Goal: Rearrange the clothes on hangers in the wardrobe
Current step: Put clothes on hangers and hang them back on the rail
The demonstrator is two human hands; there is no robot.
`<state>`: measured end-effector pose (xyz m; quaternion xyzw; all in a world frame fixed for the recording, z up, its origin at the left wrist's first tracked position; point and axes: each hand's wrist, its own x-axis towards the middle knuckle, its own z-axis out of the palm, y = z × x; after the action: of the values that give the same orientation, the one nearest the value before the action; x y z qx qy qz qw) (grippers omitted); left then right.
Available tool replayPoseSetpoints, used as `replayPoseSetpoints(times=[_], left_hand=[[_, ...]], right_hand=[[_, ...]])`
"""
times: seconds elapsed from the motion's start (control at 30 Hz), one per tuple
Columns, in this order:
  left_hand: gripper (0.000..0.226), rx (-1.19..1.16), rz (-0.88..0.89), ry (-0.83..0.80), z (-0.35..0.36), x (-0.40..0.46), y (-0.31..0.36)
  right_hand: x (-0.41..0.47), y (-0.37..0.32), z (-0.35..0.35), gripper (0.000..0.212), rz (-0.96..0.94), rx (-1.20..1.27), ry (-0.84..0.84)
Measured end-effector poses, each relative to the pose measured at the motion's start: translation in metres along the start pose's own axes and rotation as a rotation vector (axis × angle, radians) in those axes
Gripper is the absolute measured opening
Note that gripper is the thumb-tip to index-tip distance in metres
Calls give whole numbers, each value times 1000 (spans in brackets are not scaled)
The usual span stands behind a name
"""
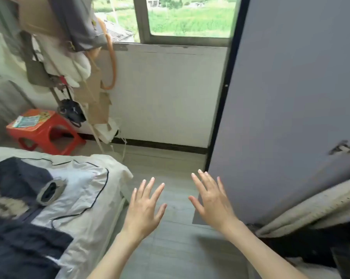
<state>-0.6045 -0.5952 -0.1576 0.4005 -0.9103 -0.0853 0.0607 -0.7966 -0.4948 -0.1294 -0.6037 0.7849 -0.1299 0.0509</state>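
1. Two bare hands hang over the floor with nothing in them: the left hand (143,206) and the right hand (212,200) both have their fingers spread and straight, palms down, touching nothing.
2. By my judgement this is the approach step; no garment or hanger is held yet.
3. At the right stands a tall grey panel, probably the wardrobe door (287,97), swung open; blur makes that uncertain. The right hand is just beside its lower edge, and the wardrobe's inside is out of sight.
4. Low at the right, pale cloth (311,206) and dark cloth bunch beneath the panel. I cannot tell whether they hang on hangers or lie in a heap.
5. More clothes lie on the bed (113,168) at the left: a dark garment (19,178) over a white garment (77,190) with dark piping.
6. The next move likely calls for turning right to face the wardrobe's inside, then reaching for a hanger.
7. A red stool (43,135) near the wall carries a flat printed packet; bags and cloth hang on a rack (55,57) by the window.
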Motion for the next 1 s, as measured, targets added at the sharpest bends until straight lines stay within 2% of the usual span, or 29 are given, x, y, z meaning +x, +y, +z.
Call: replayPoseSetpoints(times=[0.37,0.6,0.67,0.77,1.0], left_hand=[[54,16,-546,8,-32,-185,-186],[65,-81,-826,22,-38,-284,-266],[68,-110,-871,3,-39,-301,-284],[53,-91,-932,-14,-46,-314,-328],[53,-95,-1166,5,-58,-334,-429]], right_hand=[[17,-239,85,57,-410,56,-173],[20,-356,136,57,-598,113,-259],[27,-383,149,57,-663,117,-271],[51,-422,165,57,-758,83,-294],[130,-527,217,57,-902,69,-422]])
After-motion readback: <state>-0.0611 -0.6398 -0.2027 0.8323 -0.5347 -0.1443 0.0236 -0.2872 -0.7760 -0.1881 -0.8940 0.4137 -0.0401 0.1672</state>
